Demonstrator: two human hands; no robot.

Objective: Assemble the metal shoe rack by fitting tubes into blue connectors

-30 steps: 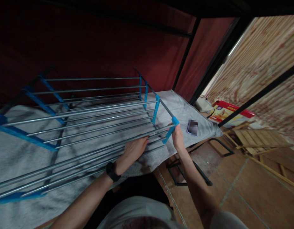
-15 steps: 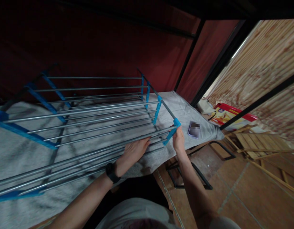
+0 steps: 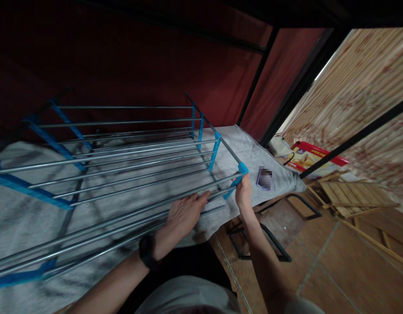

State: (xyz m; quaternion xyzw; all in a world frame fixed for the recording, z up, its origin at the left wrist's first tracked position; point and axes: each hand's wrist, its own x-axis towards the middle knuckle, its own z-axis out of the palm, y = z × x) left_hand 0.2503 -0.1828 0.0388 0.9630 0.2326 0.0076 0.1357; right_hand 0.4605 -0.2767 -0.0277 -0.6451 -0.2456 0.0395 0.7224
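Note:
A shoe rack point(image 3: 216, 150) of grey metal rods and blue plastic brackets lies on a grey cloth point(image 3: 175, 174). My left hand point(image 3: 185, 213), with a black band on its wrist, is closed around the front metal rods point(image 3: 129, 218); its fingertips are partly hidden behind them. At the rods' right end, my right hand point(image 3: 243, 192) grips the front blue bracket point(image 3: 234, 185), thumb and fingers close against it. The lowest rod's right end point(image 3: 219, 209) appears slightly below this bracket. More blue brackets point(image 3: 51, 189) hold the rods at the left.
A phone-like item point(image 3: 264, 179), blurred out, lies on the cloth right of the rack. Black metal frame legs point(image 3: 273, 242) stand below the table edge. Folded wooden slats point(image 3: 355, 196) and a red and yellow box point(image 3: 315, 159) are on the right. A dark red panel point(image 3: 139, 65) rises behind.
My left hand has shifted slightly down and toward me on the front rods. The front rods' left end has dropped a little, and the lowest rod's right end sits lower. My right hand keeps its grip.

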